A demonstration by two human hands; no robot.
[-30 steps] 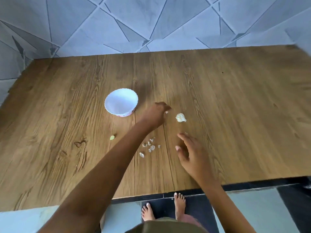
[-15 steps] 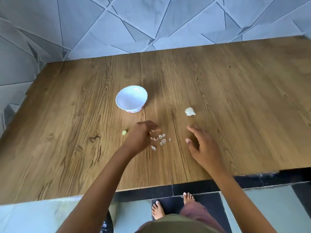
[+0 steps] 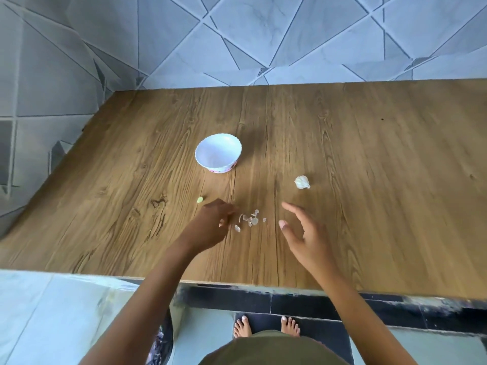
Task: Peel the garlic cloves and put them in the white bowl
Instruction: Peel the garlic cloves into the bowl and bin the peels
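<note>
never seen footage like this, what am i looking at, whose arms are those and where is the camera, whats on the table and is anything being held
No machine here: a person wears one wide-angle camera on the head, looking forward and down, so you see their own arms and bare feet. This is the only view. On the wooden table are a white bowl in which nothing shows, a garlic bulb to its right, a small pale green piece, and papery peel scraps between the hands. The right hand is open with spread fingers and holds nothing. The left hand has curled fingers beside the scraps; whether it pinches a clove cannot be told.
</note>
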